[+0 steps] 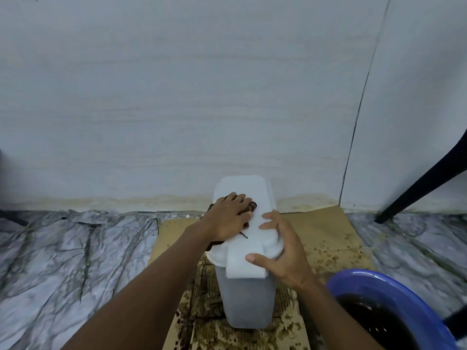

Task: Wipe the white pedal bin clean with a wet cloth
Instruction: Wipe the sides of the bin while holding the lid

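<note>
A: Starting with the biggest?
B: Pale wall (177,97) across the whole back, stained yellowish along its foot. Below that, grey marble-patterned floor (63,261) on both sides.
A: And in the middle of the floor?
B: Flat brown cardboard (328,236), spattered with dark wet spots, thickest toward the near edge.
A: Off to the right?
B: Blue basin (379,286) in the lower right corner, filled with dark water. Further back, a dark slanted furniture leg (417,188), down to the floor close by the wall.
A: Whereabouts of the white pedal bin (249,299)?
B: Upright on the cardboard, dead centre, near the wall, lid (242,188) down.
A: Left grip (231,215)?
B: Apart: spread flat, fingers straight, pressing the cloth (252,206) onto the left half of the lid.
A: Right grip (283,251)?
B: Clamped on the lid's near right edge, fingers curled over the top, thumb laid along the front flap.
A: More on the cloth, smallest of all?
B: Dark brown, mostly hidden under the left grip, peeking out past the fingertips and hanging off the lid's left side below the wrist.
</note>
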A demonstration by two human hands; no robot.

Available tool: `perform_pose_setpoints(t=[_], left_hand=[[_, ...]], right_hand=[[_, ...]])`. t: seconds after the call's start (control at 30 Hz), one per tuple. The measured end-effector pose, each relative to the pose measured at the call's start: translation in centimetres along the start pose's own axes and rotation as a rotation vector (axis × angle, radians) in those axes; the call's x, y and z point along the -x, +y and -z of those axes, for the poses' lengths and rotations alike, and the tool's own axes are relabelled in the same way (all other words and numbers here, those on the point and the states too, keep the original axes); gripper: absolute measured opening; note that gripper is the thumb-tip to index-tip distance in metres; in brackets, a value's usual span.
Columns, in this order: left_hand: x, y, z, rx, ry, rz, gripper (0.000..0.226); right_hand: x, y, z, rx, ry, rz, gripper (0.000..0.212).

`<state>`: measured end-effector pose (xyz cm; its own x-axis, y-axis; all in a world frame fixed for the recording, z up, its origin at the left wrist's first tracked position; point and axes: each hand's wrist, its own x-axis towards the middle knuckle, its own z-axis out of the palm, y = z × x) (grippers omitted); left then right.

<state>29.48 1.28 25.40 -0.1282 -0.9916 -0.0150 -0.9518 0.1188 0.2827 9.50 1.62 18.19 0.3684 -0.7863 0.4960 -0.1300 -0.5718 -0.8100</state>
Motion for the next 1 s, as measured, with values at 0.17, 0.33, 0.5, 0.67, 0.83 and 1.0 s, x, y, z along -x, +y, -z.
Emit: perform_pose_setpoints(t=[0.17,0.33,0.5,0.67,0.83,1.0], left_hand=[[-0.9,-0.2,-1.6,-0.091,0.013,0.063,0.058],[-2.4,0.4,-1.4,-0.054,0.002,-0.022,0.057],[-5.6,1.9,-1.5,-0.027,-0.024,-0.207,0.048],[-8.6,1.6,-0.4,0.015,-0.041,-0.269,0.034],[-8.9,0.2,0.1,0.065,-0.007,-0.232,0.031],[-9.2,0.0,0.6,0.015,-0.022,-0.091,0.031]], right_hand=[[2.6,-3.7,-2.3,0.357,0.031,-0.073,0.089],[3.2,-6.6,-5.8,0.609,-0.025,-0.313,0.119],[2.9,-6.5,-6.0,0.609,0.047,-0.353,0.118],[2.8,-5.2,-4.5,0.551,0.079,-0.216,0.091],[1.9,-2.0,1.2,0.328,0.069,0.046,0.078],[-0.4,2.0,7.4,0.17,-0.037,0.098,0.077]])
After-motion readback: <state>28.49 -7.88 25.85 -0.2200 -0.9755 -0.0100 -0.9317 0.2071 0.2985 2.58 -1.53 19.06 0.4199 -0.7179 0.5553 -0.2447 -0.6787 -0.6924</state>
